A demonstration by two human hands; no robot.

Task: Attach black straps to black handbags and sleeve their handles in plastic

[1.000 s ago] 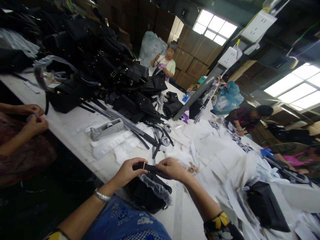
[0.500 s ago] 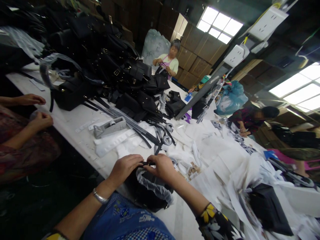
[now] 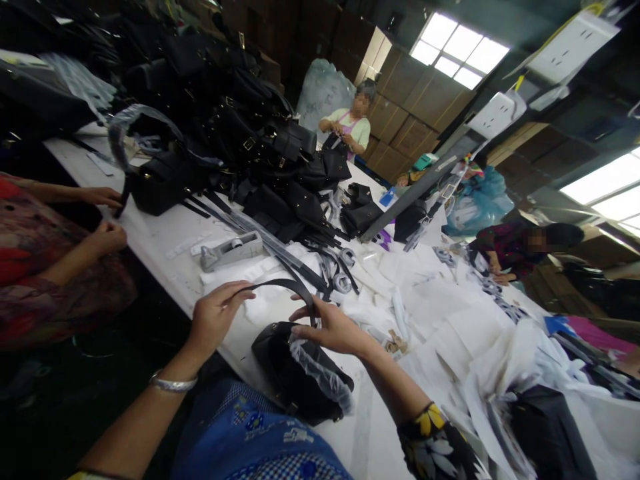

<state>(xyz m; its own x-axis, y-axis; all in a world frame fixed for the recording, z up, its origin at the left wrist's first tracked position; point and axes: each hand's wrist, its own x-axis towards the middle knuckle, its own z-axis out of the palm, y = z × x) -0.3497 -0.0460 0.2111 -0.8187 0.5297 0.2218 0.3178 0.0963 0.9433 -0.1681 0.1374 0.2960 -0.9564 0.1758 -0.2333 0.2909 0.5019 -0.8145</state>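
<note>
Head view: left hand point(image 3: 215, 321) and right hand point(image 3: 336, 331) hold strap point(image 3: 280, 285) (arched) over bag point(image 3: 283, 367).

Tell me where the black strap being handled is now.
Head view, lower centre: the black strap arches between the left hand and the right hand, above the plastic-wrapped black bag at the near edge of the table.

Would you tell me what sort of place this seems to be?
Likely a handbag workshop or factory floor: black bags heaped on a long white table, cardboard cartons stacked behind, left hand and right hand holding a black strap.
</note>
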